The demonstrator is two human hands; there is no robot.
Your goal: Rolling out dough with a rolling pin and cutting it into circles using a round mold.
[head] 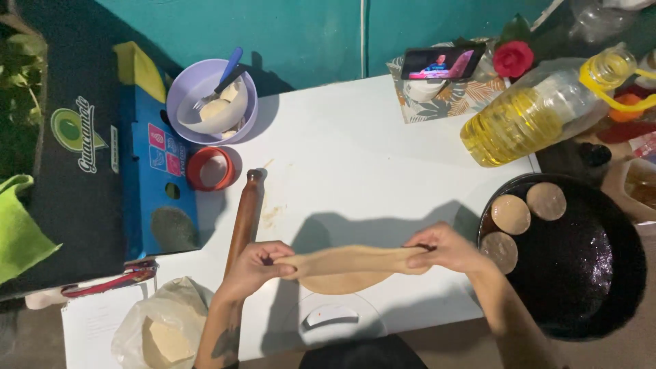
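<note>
The rolled dough sheet (350,268) you hold is thin, tan and stretched, its lower edge sagging just above the white bench (355,150) before a teal wall. Your left hand (256,263) and right hand (444,247) pinch its opposite ends, fingers closed on it, wrists level.

Teal wall behind a white work surface

A flat teal painted wall (307,31) runs from 11 to 1 o'clock; the smooth white surface (355,150) fills the centre, lit from above, with hard dark shadows falling across it.
</note>
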